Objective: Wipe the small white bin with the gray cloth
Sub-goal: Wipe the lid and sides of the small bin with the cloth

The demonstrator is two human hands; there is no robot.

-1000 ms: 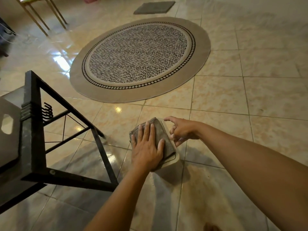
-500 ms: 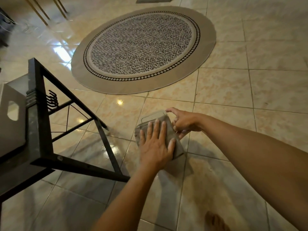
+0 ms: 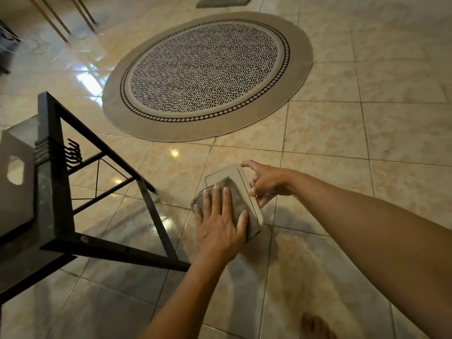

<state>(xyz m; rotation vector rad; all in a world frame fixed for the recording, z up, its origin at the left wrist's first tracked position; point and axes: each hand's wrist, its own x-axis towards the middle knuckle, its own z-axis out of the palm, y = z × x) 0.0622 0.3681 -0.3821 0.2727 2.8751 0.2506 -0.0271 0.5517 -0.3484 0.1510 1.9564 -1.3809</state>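
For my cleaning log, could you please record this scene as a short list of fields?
bin: small white bin, lid closed, standing on the tiled floor
cloth: gray cloth, spread over the near part of the lid
left hand: left hand, flat, palm pressing the cloth
right hand: right hand, fingers steadying the bin's right edge
nearby: black metal frame to the left; round patterned rug beyond

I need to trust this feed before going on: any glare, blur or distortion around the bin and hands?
Head view: the small white bin, gray cloth, left hand and right hand are sharp and evenly lit. Glare spots sit on the glossy floor tiles, away from the bin. The chair legs at top left are motion-blurred. Wide-angle distortion bends the tile lines and stretches the round rug.
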